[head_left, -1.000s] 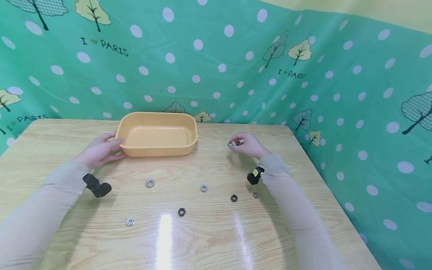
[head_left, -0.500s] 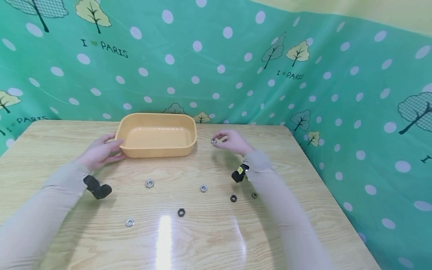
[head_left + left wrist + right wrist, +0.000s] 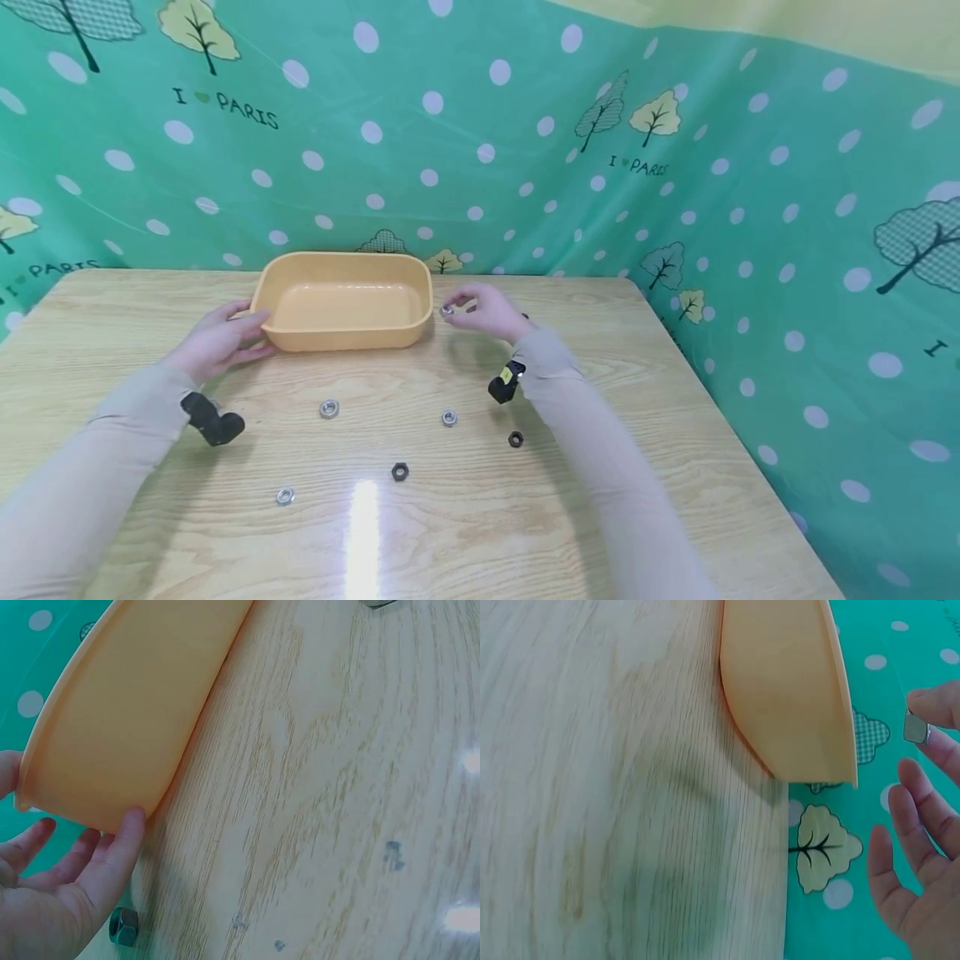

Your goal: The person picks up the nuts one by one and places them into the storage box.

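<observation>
Nut (image 3: 447,311) held off the worktop (image 3: 255,550), just outside the right end of the yellow tub (image 3: 345,340): that is how the head view shows what my right grip (image 3: 486,313) has pinched. It looks like metal, so I'd expect it to be hard, dense for its size yet light to carry, and not at all fragile; its smooth surface might slip a little under bare skin. Loose nuts (image 3: 329,408), some bright, some dark, lie scattered nearer me. On the green cloth (image 3: 480,104), "I PARIS" reads plainly twice, with a small heart between the words.

From the left wrist, my left grip (image 3: 52,907) is relaxed rather than clenched, fingers resting against the tub's end, one at the rim and another at the lower corner. Thin, stiff plastic, I'd judge, light enough to skid, so those are good places to steady it. Another nut (image 3: 124,927) sits just beside that hand. I can make out no label on the tub.

From the right wrist, my thumb and a fingertip pinch the nut while the other fingers spread free. Opposite flats should give the surest hold. I see no marking on it; the lettering at the cloth's upper corner is cut off and unreadable.
</observation>
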Action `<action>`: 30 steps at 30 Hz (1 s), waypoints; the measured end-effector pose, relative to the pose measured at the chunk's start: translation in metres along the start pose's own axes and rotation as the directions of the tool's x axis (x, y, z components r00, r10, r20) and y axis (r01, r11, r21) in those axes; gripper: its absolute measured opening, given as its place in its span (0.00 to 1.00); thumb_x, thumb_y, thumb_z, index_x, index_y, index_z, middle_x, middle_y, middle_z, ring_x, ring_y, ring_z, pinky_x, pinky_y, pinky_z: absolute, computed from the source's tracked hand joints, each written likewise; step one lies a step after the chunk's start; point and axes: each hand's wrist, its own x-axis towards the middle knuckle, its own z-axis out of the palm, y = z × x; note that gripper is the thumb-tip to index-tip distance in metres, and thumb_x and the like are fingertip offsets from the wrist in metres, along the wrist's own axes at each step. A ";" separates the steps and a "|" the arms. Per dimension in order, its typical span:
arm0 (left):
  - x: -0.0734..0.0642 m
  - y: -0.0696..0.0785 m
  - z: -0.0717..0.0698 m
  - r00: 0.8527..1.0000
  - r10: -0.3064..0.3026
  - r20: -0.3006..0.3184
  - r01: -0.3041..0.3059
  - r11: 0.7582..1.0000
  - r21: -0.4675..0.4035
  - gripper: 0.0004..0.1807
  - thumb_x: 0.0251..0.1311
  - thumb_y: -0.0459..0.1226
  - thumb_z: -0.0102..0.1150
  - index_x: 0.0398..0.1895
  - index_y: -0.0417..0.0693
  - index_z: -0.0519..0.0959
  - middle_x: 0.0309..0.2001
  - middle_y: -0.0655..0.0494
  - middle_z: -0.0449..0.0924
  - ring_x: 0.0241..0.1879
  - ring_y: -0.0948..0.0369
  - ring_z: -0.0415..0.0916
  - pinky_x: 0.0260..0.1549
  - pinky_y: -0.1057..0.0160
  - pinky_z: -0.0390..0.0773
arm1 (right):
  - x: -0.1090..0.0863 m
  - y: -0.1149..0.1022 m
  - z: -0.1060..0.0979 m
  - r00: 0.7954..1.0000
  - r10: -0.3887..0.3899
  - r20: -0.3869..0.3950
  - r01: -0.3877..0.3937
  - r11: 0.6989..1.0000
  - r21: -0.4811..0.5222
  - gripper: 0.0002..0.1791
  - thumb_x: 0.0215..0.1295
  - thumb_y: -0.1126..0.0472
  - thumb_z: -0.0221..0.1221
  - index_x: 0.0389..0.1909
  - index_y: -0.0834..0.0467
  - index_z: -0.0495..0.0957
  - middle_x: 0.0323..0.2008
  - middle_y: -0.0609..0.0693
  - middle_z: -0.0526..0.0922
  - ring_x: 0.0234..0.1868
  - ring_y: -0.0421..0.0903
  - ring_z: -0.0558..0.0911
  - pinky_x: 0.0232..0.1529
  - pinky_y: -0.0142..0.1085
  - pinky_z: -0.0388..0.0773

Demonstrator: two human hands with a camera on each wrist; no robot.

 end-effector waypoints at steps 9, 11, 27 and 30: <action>-0.002 0.000 0.000 1.000 0.011 0.003 -0.011 1.000 0.009 0.49 0.66 0.41 0.53 0.73 0.41 0.27 0.34 0.69 0.78 0.37 0.72 0.78 0.43 0.67 0.85 | 0.015 -0.015 0.014 0.999 -0.040 -0.031 0.040 0.999 0.006 0.13 0.58 0.62 0.64 0.45 0.60 0.81 0.46 0.52 0.82 0.50 0.48 0.76 0.51 0.32 0.80; -0.001 -0.001 0.000 1.000 0.013 0.005 -0.013 1.000 0.015 0.49 0.67 0.41 0.53 0.73 0.41 0.26 0.35 0.69 0.77 0.38 0.72 0.78 0.44 0.67 0.85 | 0.017 -0.019 0.017 0.999 -0.034 -0.041 0.035 0.999 0.009 0.13 0.58 0.61 0.64 0.44 0.60 0.81 0.46 0.52 0.82 0.51 0.49 0.76 0.50 0.33 0.80; 0.001 -0.003 -0.001 1.000 0.021 0.000 -0.021 1.000 -0.011 0.48 0.65 0.42 0.55 0.74 0.43 0.33 0.35 0.69 0.78 0.38 0.72 0.78 0.42 0.68 0.85 | 0.032 -0.021 0.031 0.996 -0.064 -0.061 0.060 0.996 -0.065 0.12 0.59 0.61 0.64 0.43 0.60 0.81 0.44 0.52 0.82 0.48 0.47 0.76 0.53 0.33 0.76; 0.001 -0.003 -0.002 1.000 0.021 -0.004 -0.021 1.000 -0.013 0.48 0.64 0.42 0.56 0.74 0.42 0.34 0.37 0.69 0.77 0.38 0.72 0.78 0.43 0.68 0.85 | 0.033 -0.020 0.033 0.996 -0.069 -0.065 0.064 0.995 -0.074 0.11 0.58 0.61 0.64 0.42 0.60 0.82 0.43 0.52 0.82 0.47 0.46 0.76 0.51 0.33 0.76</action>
